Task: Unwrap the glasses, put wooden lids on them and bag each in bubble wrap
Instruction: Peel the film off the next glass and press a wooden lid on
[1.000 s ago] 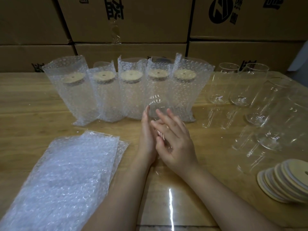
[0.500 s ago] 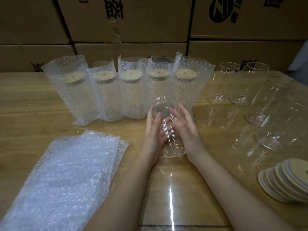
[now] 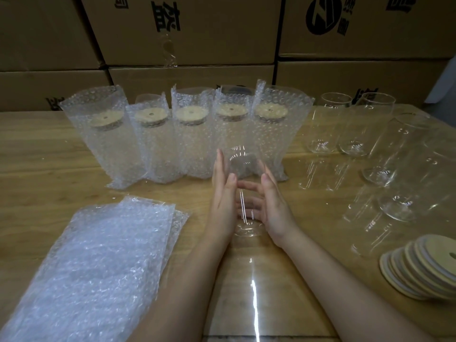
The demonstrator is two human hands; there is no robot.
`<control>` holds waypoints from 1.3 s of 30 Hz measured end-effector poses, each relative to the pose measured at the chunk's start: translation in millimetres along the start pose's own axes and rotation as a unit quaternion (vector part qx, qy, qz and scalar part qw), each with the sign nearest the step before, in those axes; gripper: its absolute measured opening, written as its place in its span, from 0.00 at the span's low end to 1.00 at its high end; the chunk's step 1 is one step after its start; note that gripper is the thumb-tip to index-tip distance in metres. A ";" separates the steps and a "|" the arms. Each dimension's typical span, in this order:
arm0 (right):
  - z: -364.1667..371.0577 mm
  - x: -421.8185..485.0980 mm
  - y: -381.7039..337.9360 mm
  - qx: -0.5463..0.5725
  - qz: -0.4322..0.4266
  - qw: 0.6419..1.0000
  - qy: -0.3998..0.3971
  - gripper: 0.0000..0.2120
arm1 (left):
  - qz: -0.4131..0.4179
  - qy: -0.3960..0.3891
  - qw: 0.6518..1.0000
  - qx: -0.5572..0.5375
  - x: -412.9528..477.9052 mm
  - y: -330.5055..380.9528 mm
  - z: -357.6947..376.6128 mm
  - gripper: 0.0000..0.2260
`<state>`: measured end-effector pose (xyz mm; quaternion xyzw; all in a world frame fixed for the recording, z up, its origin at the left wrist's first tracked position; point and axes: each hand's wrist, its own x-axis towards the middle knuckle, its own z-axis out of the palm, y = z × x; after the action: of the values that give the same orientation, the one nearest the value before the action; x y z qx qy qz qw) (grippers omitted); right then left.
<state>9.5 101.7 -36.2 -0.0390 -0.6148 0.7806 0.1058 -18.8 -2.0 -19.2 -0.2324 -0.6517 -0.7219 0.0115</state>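
Our right hand (image 3: 274, 206) cups the glass (image 3: 243, 164); our left hand (image 3: 223, 201) braces it flat. We judge 1 wooden lid (image 3: 431, 257) comes next.

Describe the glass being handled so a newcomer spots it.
On the wooden table, in front of the row of five bagged glasses, are the left hand and right hand. The glass between them is bare, lidless, and the only one held.
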 end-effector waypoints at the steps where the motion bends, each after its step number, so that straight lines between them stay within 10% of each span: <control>1: -0.3 -0.1 0.4 0.007 0.006 1.000 -0.003 0.24 | 0.026 -0.001 0.999 0.031 -1.0 1.0 0.0 0.24; 13: -5.7 3.6 5.1 0.087 0.040 0.995 0.036 0.19 | 0.266 -0.052 0.868 0.416 -14.7 8.2 10.8 0.20; 25: 9.4 -10.1 4.6 -0.115 -0.108 0.988 -0.003 0.24 | -0.014 0.006 1.000 0.002 -7.2 1.1 -3.8 0.28; 30: 13.1 -17.7 0.7 -0.272 -0.211 0.939 0.010 0.26 | -0.184 0.015 0.948 -0.260 1.4 -2.1 -8.9 0.32; 39: 14.8 -24.1 -13.0 -0.408 -0.418 0.809 -0.057 0.22 | -0.287 -0.004 0.885 -0.368 -3.7 -3.4 -15.7 0.26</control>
<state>31.6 85.4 -21.8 0.2270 -0.8385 0.3390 0.3612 -21.6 -17.4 -24.4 -0.0258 -0.3776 -0.8807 -0.2847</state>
